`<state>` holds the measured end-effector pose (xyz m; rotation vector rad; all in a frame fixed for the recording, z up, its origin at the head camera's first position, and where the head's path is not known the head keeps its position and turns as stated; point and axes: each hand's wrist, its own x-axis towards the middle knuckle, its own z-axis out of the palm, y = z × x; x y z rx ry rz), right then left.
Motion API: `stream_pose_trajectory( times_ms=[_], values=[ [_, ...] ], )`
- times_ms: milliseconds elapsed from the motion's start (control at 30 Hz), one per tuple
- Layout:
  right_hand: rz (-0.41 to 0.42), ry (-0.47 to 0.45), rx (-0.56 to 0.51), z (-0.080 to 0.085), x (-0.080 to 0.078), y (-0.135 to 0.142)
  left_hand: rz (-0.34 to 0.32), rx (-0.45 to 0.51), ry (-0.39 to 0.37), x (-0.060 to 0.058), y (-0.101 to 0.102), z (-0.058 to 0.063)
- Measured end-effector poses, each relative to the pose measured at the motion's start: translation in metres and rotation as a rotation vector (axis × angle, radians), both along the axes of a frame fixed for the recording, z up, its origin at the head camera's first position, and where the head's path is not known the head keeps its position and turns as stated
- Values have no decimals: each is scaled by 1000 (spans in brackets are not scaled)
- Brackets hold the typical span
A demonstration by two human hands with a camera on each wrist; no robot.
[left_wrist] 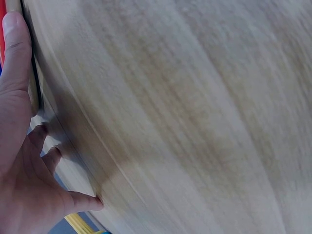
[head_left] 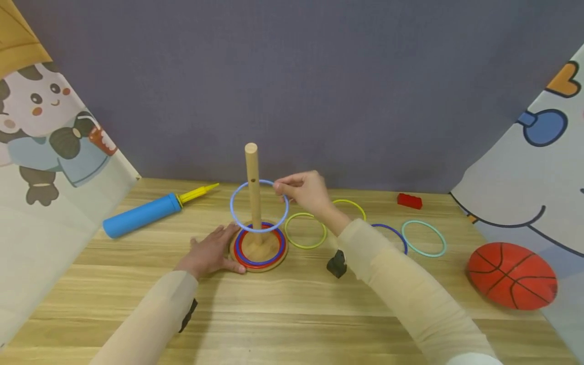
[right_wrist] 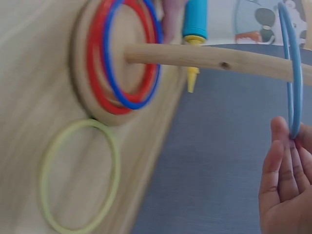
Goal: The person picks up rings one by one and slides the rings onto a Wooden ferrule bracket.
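In the head view a wooden post (head_left: pixel 253 192) rises from a round wooden base (head_left: pixel 258 247). A red ring (head_left: pixel 238 253) and a dark blue ring (head_left: pixel 255 263) lie around its foot. My right hand (head_left: pixel 306 191) pinches a light blue ring (head_left: pixel 231 205) at its right side between thumb and fingers. That ring encircles the post, well above the base; the right wrist view shows it near the post's upper end. My left hand (head_left: pixel 211 252) rests beside the base with fingers spread, its thumb (left_wrist: pixel 17 48) along the rim and several fingertips down on the table.
A blue pump (head_left: pixel 141 215) with a yellow end lies left. Right of the base are two yellow-green rings (head_left: pixel 306 247), a dark blue ring (head_left: pixel 400 234) and a turquoise ring (head_left: pixel 424 255). A red block (head_left: pixel 409 201) and a basketball-patterned red ball (head_left: pixel 511 276) lie farther right.
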<state>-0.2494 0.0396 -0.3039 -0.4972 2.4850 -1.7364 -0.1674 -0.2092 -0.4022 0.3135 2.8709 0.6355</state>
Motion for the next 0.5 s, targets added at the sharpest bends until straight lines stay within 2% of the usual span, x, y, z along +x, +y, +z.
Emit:
stream_pose_trajectory(
  times_ms=[300,500],
  values=[
    [-1,4,42,-44,6,-1,-11,-29,3,0,0,0],
    [-12,30,81,-66,10,-2,-8,-23,-18,2,1,2]
  ],
)
